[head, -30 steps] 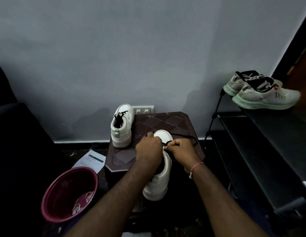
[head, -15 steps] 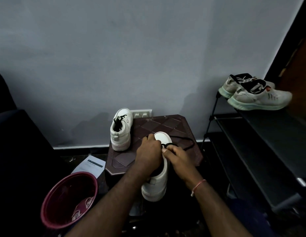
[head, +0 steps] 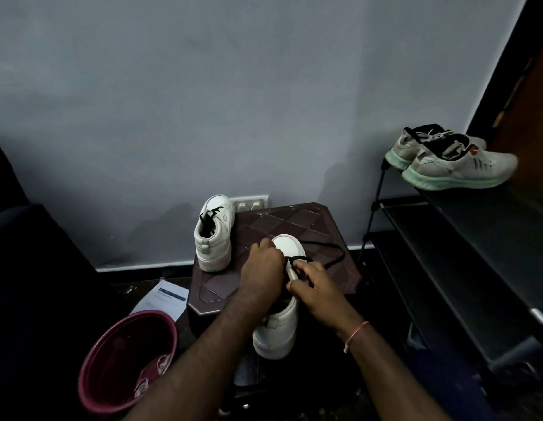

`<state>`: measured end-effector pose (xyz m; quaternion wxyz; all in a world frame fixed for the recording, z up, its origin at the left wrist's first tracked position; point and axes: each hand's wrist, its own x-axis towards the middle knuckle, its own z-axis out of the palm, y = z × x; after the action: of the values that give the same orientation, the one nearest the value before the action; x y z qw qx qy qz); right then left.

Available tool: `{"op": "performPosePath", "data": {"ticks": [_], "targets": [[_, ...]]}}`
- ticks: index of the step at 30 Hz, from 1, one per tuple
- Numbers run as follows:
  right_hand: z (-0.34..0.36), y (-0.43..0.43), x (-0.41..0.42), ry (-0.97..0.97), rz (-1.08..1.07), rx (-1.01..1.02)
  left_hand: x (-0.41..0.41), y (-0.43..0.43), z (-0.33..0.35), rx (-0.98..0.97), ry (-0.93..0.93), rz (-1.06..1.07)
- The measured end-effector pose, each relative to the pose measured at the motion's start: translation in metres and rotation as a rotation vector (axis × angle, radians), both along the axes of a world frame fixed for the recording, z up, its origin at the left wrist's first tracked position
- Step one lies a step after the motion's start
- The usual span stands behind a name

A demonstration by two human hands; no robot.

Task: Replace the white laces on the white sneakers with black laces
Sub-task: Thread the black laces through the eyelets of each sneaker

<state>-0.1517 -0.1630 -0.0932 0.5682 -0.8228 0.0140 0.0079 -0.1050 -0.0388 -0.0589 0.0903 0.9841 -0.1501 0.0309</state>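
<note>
Two white sneakers (head: pixel 214 238) (head: pixel 279 329), two grey trainers (head: pixel 458 171) (head: pixel 405 147), one bucket (head: pixel 83 381), one stool (head: pixel 215 287).

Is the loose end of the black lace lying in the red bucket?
No, the black lace trails over the brown stool, right of the near sneaker, far from the red bucket.

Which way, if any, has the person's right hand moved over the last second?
Yes. The right hand has drawn back toward the person, away from the toe of the white sneaker lying on the dark brown patterned stool.
</note>
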Motion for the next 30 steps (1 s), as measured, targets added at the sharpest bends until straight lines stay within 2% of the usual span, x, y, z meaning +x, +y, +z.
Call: {"op": "performPosePath", "data": {"ticks": [3,6,11,14,16,19,22,30], "targets": [[0.000,0.008,-0.004,-0.039,-0.081,-0.039,-0.003,-0.002,0.003,0.003,-0.006,0.026],[-0.003,0.017,-0.008,-0.060,-0.239,0.024,-0.005,0.000,0.008,0.003,0.002,0.025],[0.000,0.020,-0.007,-0.063,-0.365,0.053,-0.018,0.012,0.023,-0.067,-0.094,0.012],[0.003,0.024,-0.002,-0.101,-0.358,-0.017,-0.019,0.020,0.036,-0.159,-0.184,-0.044],[0.002,0.027,0.000,-0.086,-0.345,-0.037,-0.020,0.019,0.040,-0.099,-0.191,-0.014],[-0.001,0.025,0.001,-0.054,-0.322,-0.049,-0.021,0.005,0.030,0.108,-0.088,0.049],[-0.001,0.023,0.001,-0.032,-0.309,-0.026,-0.017,-0.006,0.019,0.117,-0.023,0.122],[-0.001,0.023,0.001,-0.030,-0.303,-0.046,-0.006,-0.011,0.013,0.100,-0.087,0.159]]}}
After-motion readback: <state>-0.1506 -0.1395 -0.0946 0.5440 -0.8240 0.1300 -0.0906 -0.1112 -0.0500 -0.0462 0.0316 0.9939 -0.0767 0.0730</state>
